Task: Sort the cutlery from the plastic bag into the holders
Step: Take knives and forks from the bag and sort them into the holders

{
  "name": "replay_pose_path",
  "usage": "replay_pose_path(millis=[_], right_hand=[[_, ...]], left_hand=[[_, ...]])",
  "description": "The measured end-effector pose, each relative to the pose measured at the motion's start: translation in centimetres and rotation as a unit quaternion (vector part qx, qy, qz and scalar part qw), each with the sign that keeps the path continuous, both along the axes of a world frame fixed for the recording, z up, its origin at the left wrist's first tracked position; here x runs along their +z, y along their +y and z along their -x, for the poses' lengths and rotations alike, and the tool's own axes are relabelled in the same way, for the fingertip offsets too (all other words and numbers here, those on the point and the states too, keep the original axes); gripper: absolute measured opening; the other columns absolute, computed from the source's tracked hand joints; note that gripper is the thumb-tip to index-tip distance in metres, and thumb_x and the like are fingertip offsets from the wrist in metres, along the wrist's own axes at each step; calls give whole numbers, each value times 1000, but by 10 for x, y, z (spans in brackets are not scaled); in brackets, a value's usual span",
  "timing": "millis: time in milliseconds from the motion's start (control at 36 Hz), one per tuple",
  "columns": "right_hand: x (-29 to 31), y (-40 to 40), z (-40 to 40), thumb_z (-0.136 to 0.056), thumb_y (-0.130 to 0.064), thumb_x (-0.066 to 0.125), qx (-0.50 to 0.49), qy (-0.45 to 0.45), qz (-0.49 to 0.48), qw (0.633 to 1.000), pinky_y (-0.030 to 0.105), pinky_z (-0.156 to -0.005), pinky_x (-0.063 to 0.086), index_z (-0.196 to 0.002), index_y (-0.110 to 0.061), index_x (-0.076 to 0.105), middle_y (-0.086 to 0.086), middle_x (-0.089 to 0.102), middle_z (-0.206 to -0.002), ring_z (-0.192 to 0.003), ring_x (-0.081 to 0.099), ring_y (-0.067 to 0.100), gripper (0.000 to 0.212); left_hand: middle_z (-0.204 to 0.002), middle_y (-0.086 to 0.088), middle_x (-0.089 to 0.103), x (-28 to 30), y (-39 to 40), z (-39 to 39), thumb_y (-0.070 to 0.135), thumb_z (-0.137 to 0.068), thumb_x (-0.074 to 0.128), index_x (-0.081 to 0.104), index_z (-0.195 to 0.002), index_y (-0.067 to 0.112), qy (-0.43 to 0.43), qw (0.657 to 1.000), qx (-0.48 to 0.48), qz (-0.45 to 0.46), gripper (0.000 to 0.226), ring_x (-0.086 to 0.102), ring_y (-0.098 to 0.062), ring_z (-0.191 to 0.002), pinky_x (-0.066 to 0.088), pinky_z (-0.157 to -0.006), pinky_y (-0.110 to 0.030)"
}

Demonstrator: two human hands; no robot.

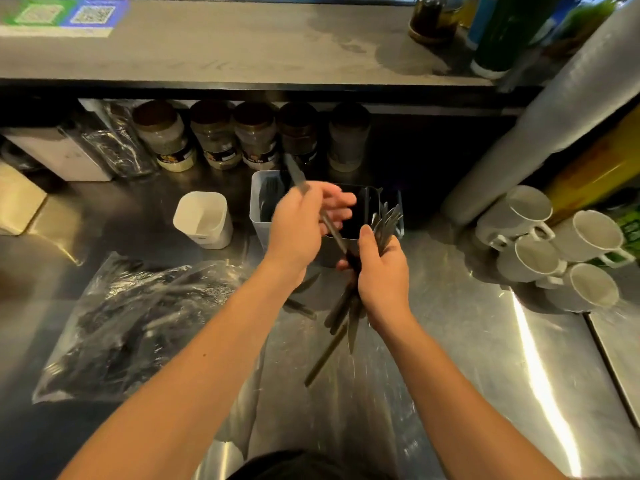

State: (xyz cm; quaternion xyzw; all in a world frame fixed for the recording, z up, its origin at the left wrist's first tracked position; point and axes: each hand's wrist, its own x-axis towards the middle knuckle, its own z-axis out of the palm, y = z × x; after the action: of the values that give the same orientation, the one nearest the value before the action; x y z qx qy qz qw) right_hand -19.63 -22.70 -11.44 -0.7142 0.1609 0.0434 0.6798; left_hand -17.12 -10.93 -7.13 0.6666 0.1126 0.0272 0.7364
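My right hand (382, 271) grips a bundle of cutlery (341, 317), handles hanging down and tips fanning up past my fingers. My left hand (303, 223) pinches a single knife (298, 178) that slants up and left out of the bundle, above the holders. A grey holder (258, 206) with forks in it stands behind my left hand. Right of it stands a dark holder (360, 209), partly hidden by both hands. A white holder (204, 220) stands apart to the left. The clear plastic bag (138, 323) with more cutlery lies on the steel counter at the left.
Several spice jars (214, 136) line the back under a shelf. White mugs (554, 244) lie stacked at the right beside a foil-wrapped pipe (554, 126). A loose knife (299, 304) lies on the counter below my left wrist. Bottles (433, 19) stand on the shelf.
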Motion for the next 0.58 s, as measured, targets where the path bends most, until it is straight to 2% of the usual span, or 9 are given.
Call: replay_pose_path(millis=[56, 111, 139, 194, 250, 333, 417, 472, 583], right_hand=[[-1, -5, 2, -103, -45, 50, -13, 18, -3, 1000, 25, -57, 49, -99, -23, 54, -1, 70, -65, -55, 62, 6, 23], [-3, -9, 4, -102, -45, 50, -13, 17, 1, 1000, 37, -68, 53, -98, -21, 55, -4, 66, -60, -60, 61, 11, 26], [-3, -10, 5, -102, -45, 50, -8, 11, 5, 1000, 42, -72, 52, -96, -20, 56, -4, 64, -59, -61, 59, 14, 27], [-1, -11, 7, -102, -44, 51, 1, -7, 8, 1000, 41, -70, 52, -92, -20, 55, -3, 60, -58, -59, 57, 13, 26], [4, -10, 8, -102, -43, 51, 15, -28, 19, 999, 33, -62, 50, -90, -20, 55, -3, 59, -60, -56, 55, 10, 26], [11, -8, 10, -102, -41, 51, 46, -48, 23, 998, 24, -54, 46, -92, -19, 56, -2, 60, -63, -54, 55, 7, 25], [15, -8, 10, -102, -42, 51, 35, -56, 7, 998, 26, -53, 47, -93, -23, 58, 3, 60, -68, -58, 57, 13, 22], [17, -9, 8, -103, -41, 50, 13, -61, -2, 998, 27, -54, 49, -93, -26, 56, 5, 60, -71, -61, 58, 16, 19], [21, -11, 1, -103, -40, 50, 4, -94, 10, 996, 41, -61, 56, -92, -30, 55, -6, 59, -65, -63, 62, 19, 16]], left_hand=[[-76, -6, 71, 14, 4, -3, 15, -109, 30, 58, -98, 9, -65, 991, 84, 78, 30, 67, -23, -71, 58, -73, -36], [-60, 0, 55, 24, 13, -9, 15, -109, 30, 56, -95, 11, -124, 974, 149, 112, 30, 53, -16, -56, 50, -60, -32], [-57, 4, 48, 28, 16, -12, 15, -108, 32, 57, -93, 12, -130, 974, 158, 101, 29, 44, -12, -51, 43, -53, -28], [-56, 9, 44, 28, 18, -18, 20, -105, 40, 61, -93, 16, -76, 989, 123, -6, 24, 37, -7, -49, 32, -47, -24], [-62, 13, 50, 22, 12, -17, 36, -101, 51, 65, -94, 20, -4, 987, 6, -163, 23, 44, -4, -54, 37, -53, -23], [-80, 10, 62, 8, -3, -7, 47, -97, 57, 64, -95, 26, 41, 934, -149, -321, 22, 56, -5, -73, 42, -66, -25], [-84, 5, 64, 7, -11, -1, 39, -100, 55, 64, -95, 20, 29, 941, -125, -314, 22, 58, -8, -77, 41, -67, -22], [-86, 6, 64, 11, -14, 1, 36, -101, 54, 64, -100, 14, 9, 951, -96, -295, 25, 58, -4, -79, 42, -66, -14], [-77, 12, 58, 15, -22, 4, 29, -103, 51, 63, -102, 6, -45, 961, -51, -268, 26, 55, 11, -68, 39, -62, -5]])
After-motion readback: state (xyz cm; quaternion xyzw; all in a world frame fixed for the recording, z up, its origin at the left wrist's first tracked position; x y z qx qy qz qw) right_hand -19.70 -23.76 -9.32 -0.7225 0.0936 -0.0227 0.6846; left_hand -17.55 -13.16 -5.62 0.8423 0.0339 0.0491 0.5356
